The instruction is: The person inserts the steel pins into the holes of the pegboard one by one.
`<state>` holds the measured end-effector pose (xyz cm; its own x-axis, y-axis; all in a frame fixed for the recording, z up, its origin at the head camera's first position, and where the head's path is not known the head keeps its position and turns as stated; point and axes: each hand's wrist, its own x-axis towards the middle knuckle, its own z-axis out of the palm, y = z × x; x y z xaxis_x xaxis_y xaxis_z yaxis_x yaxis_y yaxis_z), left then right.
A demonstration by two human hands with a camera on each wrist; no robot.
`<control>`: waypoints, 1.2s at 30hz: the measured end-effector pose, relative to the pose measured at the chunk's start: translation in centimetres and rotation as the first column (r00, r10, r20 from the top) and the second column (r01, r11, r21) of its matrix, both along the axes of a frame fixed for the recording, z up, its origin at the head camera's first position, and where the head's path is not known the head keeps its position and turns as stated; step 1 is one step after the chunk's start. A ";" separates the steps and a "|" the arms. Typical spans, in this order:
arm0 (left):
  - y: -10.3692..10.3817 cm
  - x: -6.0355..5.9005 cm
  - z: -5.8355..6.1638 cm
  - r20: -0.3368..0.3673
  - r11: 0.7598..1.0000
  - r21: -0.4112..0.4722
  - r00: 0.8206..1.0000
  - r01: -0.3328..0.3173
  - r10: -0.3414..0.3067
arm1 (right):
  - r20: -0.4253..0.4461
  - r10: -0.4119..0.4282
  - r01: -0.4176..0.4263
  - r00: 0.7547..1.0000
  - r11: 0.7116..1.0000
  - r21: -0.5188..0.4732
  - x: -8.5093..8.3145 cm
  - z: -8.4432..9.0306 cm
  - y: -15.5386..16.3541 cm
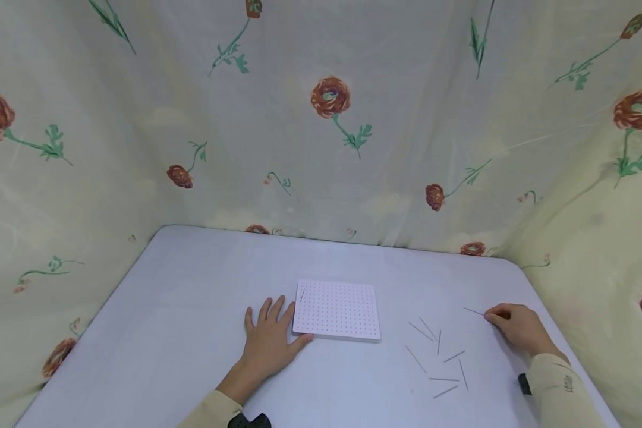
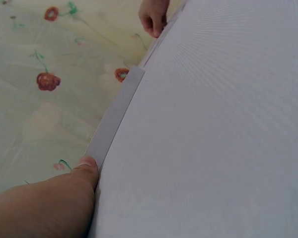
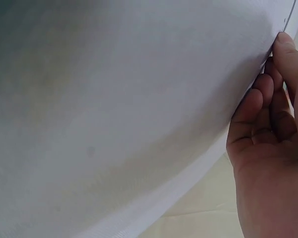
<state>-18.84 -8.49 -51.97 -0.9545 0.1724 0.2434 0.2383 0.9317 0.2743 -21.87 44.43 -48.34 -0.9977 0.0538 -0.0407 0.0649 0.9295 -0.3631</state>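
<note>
Pinching a thin grey metal pin (image 1: 474, 311) at its near end, the right hand (image 1: 516, 328) has its fingers curled round it at the far right of the pale lilac table (image 1: 182, 309); the pin's free end points left toward the board and appears to lie low over the tabletop. The right wrist view shows the curled fingers (image 3: 268, 106) but not the pin clearly.

The grip looks slight, and I judge the pin could roll out of the fingertips or tip sideways as it is lifted, since so little of it is held.

A loose scatter of similar thin pins (image 1: 437, 356) lies near, between the right hand and the white perforated plastic pegboard (image 1: 337, 310); a sleeve passing over could brush them toward the table's edge.

The left hand (image 1: 270, 336) lies flat, fingers straight, its thumb against the board's near left edge. Should that pressure ease, the board might slide.
</note>
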 end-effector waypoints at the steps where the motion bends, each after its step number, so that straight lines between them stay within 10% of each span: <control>1: 0.0 0.0 0.0 0.000 1.000 0.000 1.000 0.000 0.000 | -0.001 0.005 -0.005 1.000 1.000 0.003 -0.1 -0.1 0.0; 36: -0.1 -0.1 -0.1 -0.007 1.000 0.002 1.000 0.010 -0.010 | -0.106 -0.051 0.048 0.993 0.998 -0.036 -0.4 1.7 -2.3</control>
<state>-18.91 -8.61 -52.12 -0.9511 0.1812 0.2502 0.2491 0.9287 0.2746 -22.26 42.17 -46.64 -0.9926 0.1038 0.0639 0.0697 0.9134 -0.4010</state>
